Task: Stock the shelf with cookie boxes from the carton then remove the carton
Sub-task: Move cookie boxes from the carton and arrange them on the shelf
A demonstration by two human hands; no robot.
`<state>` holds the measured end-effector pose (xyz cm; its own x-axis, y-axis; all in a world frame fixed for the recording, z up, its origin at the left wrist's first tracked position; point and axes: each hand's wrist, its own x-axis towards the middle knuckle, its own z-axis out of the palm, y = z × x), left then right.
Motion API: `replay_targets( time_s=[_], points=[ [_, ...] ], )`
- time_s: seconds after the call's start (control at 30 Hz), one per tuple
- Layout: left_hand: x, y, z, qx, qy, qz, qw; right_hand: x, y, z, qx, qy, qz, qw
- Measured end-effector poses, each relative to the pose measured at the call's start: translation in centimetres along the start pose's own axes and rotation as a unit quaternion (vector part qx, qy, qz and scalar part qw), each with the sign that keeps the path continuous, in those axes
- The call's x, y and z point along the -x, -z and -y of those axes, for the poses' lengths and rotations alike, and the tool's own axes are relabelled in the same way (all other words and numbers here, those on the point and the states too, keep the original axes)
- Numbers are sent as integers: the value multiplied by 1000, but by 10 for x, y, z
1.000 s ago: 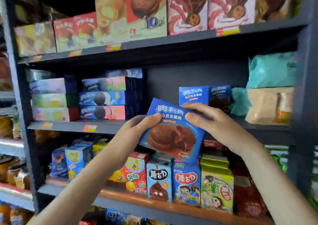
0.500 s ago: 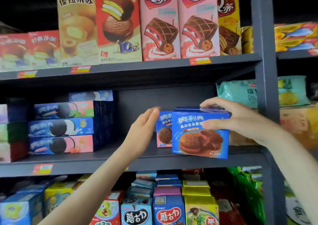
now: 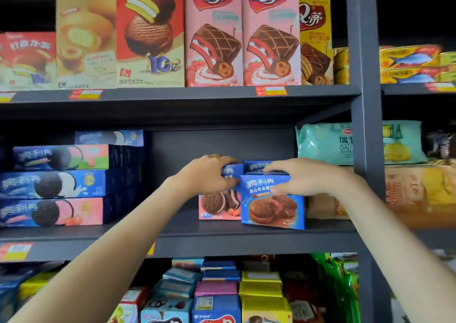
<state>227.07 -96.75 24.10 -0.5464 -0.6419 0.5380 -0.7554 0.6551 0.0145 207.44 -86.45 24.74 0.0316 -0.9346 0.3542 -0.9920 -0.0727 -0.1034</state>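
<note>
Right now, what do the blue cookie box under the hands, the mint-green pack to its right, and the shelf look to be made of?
Blue cookie box: printed paperboard by the look, with crisp folded edges and flat glossy faces.
Mint-green pack: soft plastic film, probably; it looks puffy, with rounded corners and a crinkled sheen.
Shelf: likely painted metal, with thin, straight dark grey edges and a matt finish.

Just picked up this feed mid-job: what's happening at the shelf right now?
A person is stocking the middle shelf with cookie boxes. The right hand grips the top of a blue cookie box standing at the shelf's front edge. The left hand rests on the pink-fronted box beside and slightly behind it. A third blue box peeks out behind both. Stacked flat cookie boxes fill the shelf's left side. No carton is in view.
</note>
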Motion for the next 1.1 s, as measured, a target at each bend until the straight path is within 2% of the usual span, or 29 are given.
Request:
replay_targets(
  time_s=[0.3, 0.43, 0.5, 0.6, 0.67, 0.87, 1.1],
  points=[
    [5, 19, 20, 80, -20, -11, 997, -27, -3, 6, -4, -26, 70, 997],
    [1, 28, 29, 126, -44, 26, 991, -29, 5, 4, 10, -38, 77, 996],
    [2, 30, 32, 190, -59, 56, 978, -22, 11, 3, -10, -43, 82, 996],
    [5, 28, 34, 334, -79, 99, 934, -9, 16, 2, -36, -48, 84, 995],
    [4, 24, 33, 374, -83, 112, 917, -2, 16, 1, -54, -52, 79, 994],
    [6, 21, 36, 391, -88, 104, 910, 8, 16, -1, -74, -54, 75, 993],
    [2, 20, 56, 285, -40, 68, 955, 12, 16, -5, -38, -36, 62, 997]
  ],
)
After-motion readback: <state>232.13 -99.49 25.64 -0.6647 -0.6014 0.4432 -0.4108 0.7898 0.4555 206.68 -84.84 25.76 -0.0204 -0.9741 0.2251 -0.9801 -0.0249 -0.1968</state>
